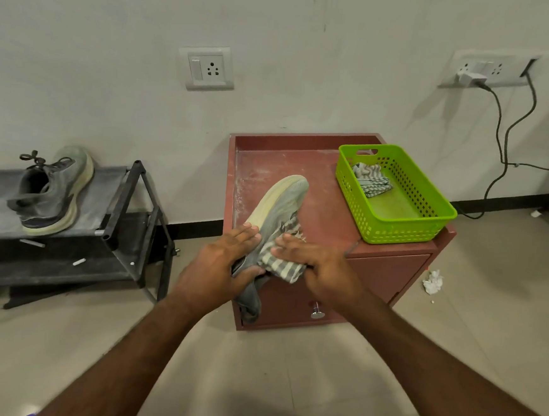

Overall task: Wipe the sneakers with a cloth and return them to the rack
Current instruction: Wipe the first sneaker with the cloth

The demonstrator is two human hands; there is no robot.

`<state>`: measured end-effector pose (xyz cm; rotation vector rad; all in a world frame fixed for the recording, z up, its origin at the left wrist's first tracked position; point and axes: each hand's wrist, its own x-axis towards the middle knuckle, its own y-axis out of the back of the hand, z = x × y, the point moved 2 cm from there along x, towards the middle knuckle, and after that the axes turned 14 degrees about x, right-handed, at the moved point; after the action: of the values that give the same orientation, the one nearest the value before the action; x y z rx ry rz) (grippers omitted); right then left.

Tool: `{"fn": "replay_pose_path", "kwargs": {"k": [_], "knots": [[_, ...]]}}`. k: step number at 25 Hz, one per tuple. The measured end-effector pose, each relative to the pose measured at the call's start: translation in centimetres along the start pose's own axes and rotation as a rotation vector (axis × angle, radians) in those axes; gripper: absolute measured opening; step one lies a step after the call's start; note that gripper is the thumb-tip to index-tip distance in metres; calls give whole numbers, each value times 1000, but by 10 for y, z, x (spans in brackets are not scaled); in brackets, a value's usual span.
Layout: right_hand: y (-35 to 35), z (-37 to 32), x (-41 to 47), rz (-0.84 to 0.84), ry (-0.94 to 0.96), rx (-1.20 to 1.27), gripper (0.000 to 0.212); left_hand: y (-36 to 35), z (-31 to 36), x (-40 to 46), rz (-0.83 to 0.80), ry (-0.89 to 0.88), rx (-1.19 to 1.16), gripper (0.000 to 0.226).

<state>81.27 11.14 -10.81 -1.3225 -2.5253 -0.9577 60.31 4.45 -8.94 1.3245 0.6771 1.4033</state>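
A grey sneaker (279, 208) with a pale yellow sole is tilted on its side, toe pointing away over the red cabinet top. My left hand (219, 269) grips it around the heel and collar. My right hand (320, 270) presses a grey-and-white striped cloth (282, 264) flat against the sneaker's side. The matching second sneaker (51, 190) lies on the top shelf of the black rack (128, 216) at the left, laces loose.
The red cabinet (386, 275) stands against the wall, with a green plastic basket (396, 224) on its right side holding another striped cloth (370, 179). Crumpled white paper (433, 281) lies on the tiled floor. Black cables (502, 140) hang from a wall socket at right.
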Motion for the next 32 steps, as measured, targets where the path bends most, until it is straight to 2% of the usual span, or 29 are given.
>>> {"fn": "replay_pose_path", "kwargs": {"k": [1,2,4,5,6,8,9,10,13,14,15,19,20,22,24,26,28,30,32], "knots": [[0,3,2,-20,-4,-9,65,-1,1,0,-5,-2,8,67],[8,9,8,57,-56,6,60,-1,2,0,-7,0,12,68],[30,10,19,342,-143,10,50,0,2,-1,-7,-11,26,69],[36,6,23,427,-107,11,49,0,2,-1,-15,-28,35,69],[37,-3,28,424,-24,-3,51,0,2,-2,-25,-45,42,68],[21,-15,37,237,125,-55,55,-2,2,-3,-33,-60,56,67],[12,-11,39,157,141,-88,56,-3,3,-3,-28,-65,63,66],[12,-1,43,163,110,-109,57,-3,4,-2,-17,-69,63,65],[45,33,49,516,-171,-84,60,-4,3,-4,1,-69,47,64],[53,32,46,579,-201,-72,63,-5,3,-5,-4,-73,48,63],[55,24,45,574,-162,-62,65,-6,3,-6,-14,-82,51,63],[13,-21,52,197,66,-72,61,-8,7,-7,-27,-104,69,61],[10,-18,56,187,76,-93,62,-8,8,-5,-22,-104,77,61],[26,8,58,386,-28,-75,59,-8,9,-4,-24,-96,75,61],[54,27,49,598,-283,-50,54,-7,9,-5,-24,-90,60,62],[65,31,40,656,-406,-31,53,-6,7,-6,-21,-100,53,63],[53,7,42,614,-226,13,54,-6,4,-7,-7,-100,45,62],[34,-16,51,472,-23,29,56,-6,2,-5,-3,-95,46,62],[21,0,54,464,-33,18,58,-7,5,-3,-2,-102,49,64]]}}
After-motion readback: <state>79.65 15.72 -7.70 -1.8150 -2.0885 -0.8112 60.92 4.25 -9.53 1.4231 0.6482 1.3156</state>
